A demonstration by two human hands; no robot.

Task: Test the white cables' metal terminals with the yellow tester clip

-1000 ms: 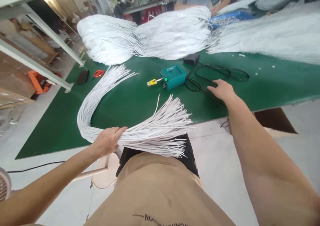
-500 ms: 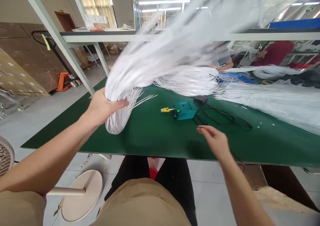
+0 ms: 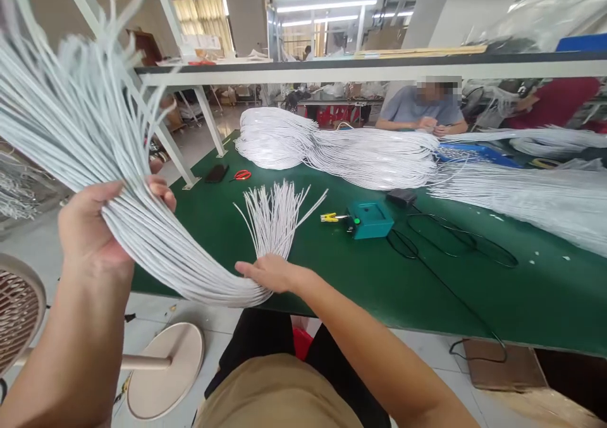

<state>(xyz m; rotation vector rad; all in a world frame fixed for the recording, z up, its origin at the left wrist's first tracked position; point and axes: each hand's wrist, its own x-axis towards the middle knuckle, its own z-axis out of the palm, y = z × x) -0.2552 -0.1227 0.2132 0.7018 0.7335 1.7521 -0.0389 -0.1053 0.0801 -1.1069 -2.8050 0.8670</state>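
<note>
A thick bundle of white cables (image 3: 180, 251) curves from the upper left down to the front edge of the green table (image 3: 455, 289). My left hand (image 3: 102, 226) is wrapped round its raised part, with loose ends fanning out above. Near the table edge, my right hand (image 3: 272, 272) grips the lower part of the same bundle. Beyond that hand, the other cable ends spread upward over the tabletop. A teal box (image 3: 370, 219) with a yellow clip (image 3: 331, 217) stands to the right of these ends.
More white cable bundles (image 3: 374, 156) lie along the back, with red-handled scissors (image 3: 243, 175) and a dark phone (image 3: 217, 173) at the left. A black adapter (image 3: 401, 197) trails its cord rightward. A person (image 3: 422, 109) sits across the table; a fan (image 3: 19, 314) stands at left.
The bundle's long part has swung from the upper right to the upper left with my left hand. My right hand has moved left from beside the teal box and taken hold of the bundle.
</note>
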